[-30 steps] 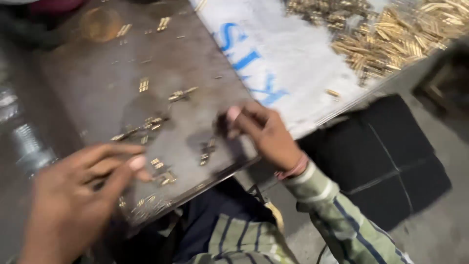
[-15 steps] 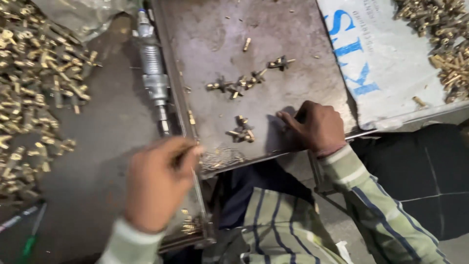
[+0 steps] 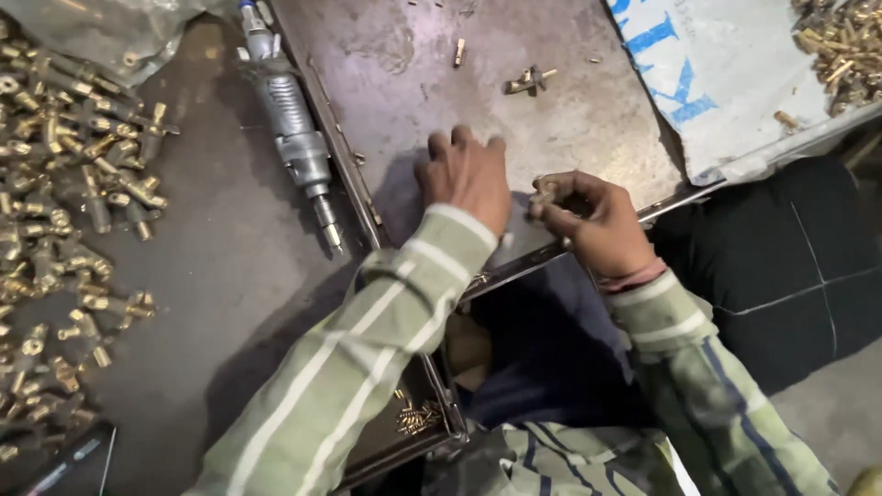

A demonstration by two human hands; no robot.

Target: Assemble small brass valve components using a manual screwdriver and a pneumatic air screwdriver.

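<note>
grey metal desk (image 3: 570, 119) under both hands: left hand (image 3: 467, 174) flat and empty on it, right hand (image 3: 593, 220) pinched on a brass fitting (image 3: 545, 190) just beside; sorting looks underway, next needs a steady grip.

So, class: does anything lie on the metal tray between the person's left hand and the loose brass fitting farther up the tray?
Nothing visible does. The left hand rests flat on the metal tray, and only bare tray surface separates it from the brass fitting.

Small metalworking workshop: brass fittings (image 3: 64, 211) heaped loose on a grimy floor, a pneumatic tool (image 3: 292, 124) beside a scuffed steel plate (image 3: 514, 119), more brass parts (image 3: 841, 50) on a sack (image 3: 726, 83).
</note>
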